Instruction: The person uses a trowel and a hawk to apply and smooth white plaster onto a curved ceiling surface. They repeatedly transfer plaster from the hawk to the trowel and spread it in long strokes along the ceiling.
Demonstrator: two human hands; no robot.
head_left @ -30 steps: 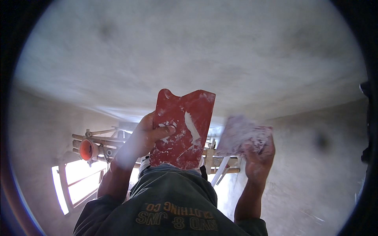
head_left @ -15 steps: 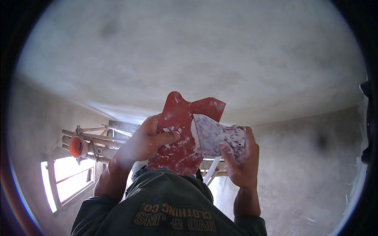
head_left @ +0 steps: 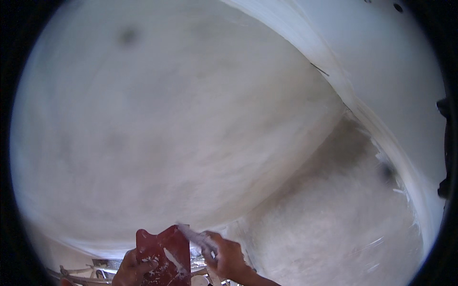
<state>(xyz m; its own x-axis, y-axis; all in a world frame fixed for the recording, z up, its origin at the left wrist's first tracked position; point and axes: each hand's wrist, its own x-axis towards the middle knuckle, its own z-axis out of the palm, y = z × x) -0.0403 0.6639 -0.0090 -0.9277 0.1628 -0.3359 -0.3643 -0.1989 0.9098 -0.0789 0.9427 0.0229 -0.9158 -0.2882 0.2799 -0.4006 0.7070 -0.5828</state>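
Note:
Low in the view, my left hand (head_left: pixel 131 270) grips a flat red board (head_left: pixel 157 243) by its left side, the thumb lying on its face. White putty is smeared and spotted over the board, with one thicker streak near its middle. My right hand (head_left: pixel 230 257) is closed around a putty-covered scraper (head_left: pixel 194 235), seen nearly edge-on. The scraper's tip is at the board's upper right corner; whether it touches cannot be made out. The board's lower part is cut off by the picture's edge.
A broad grey plastered wall (head_left: pixel 157 119) fills most of the view and meets another rough wall (head_left: pixel 334 214) at a corner on the right. A smooth white surface (head_left: pixel 381 71) borders both at upper right. Scaffold poles (head_left: pixel 78 279) show at lower left.
The view has swung up and to the right, so hands and board appear lower. The scraper, broad side showing over the board's middle before, is now edge-on at its upper right corner.

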